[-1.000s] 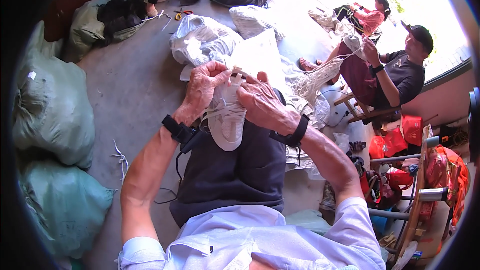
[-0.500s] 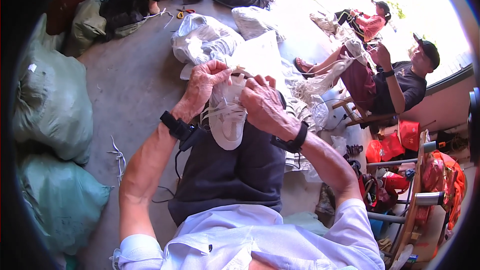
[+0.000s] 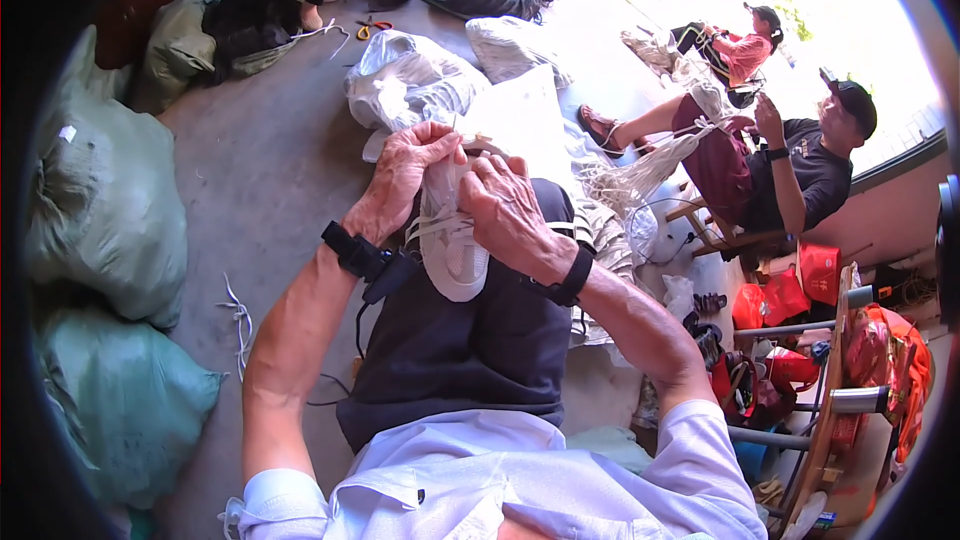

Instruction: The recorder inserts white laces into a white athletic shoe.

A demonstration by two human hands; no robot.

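A white sneaker (image 3: pixel 455 265) rests on my dark-trousered lap, its toe pointing toward me. Pale laces cross its upper, and some lace hangs loose at the sides. My left hand (image 3: pixel 405 170) is at the shoe's ankle end, thumb and forefinger pinched on a shoelace whose thin end sticks up above them. Close beside it, my right hand (image 3: pixel 505 205) lies over the right side of the upper with its fingers bent together at the eyelets. Those fingers hide whatever they grip.
White plastic bags (image 3: pixel 410 80) lie just beyond my knees. Large green sacks (image 3: pixel 105 210) stand along the left. A co-worker (image 3: pixel 815 155) sits at the right handling white laces, with other people farther back. Near my right elbow is a wooden-edged rack (image 3: pixel 825 390) with red items.
My right hand has shifted left and closer to my left hand, over the shoe's opening. My left hand stays almost in place. The co-worker's leg and hands at the right have moved.
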